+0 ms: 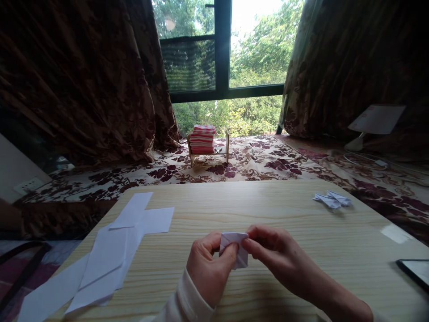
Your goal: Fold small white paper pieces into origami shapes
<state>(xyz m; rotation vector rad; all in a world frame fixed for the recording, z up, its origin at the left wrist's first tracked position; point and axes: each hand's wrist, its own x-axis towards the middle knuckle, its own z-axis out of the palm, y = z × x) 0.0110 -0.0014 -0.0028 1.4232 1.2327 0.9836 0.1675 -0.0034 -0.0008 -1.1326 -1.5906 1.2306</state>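
A small folded piece of white paper (241,258) is held up over the near middle of the wooden table (214,201). My left hand (211,266) grips it from the left, its thumb pressed across the front face and the other fingers partly hidden behind. At the upper right corner, my right hand (278,250) pinches the same paper between thumb and forefinger. Crease lines run over the paper's face. Several white paper sheets (103,255) lie overlapping on the table's left side. Two small folded paper pieces (331,200) rest near the far right corner.
A dark-edged device (415,270) lies at the right table edge. Beyond the table, a small wooden rack (228,147) with stacked red-and-white cloths (203,139) stands on a flowered cover (268,163). A white lamp (377,120) stands at right, before a curtain.
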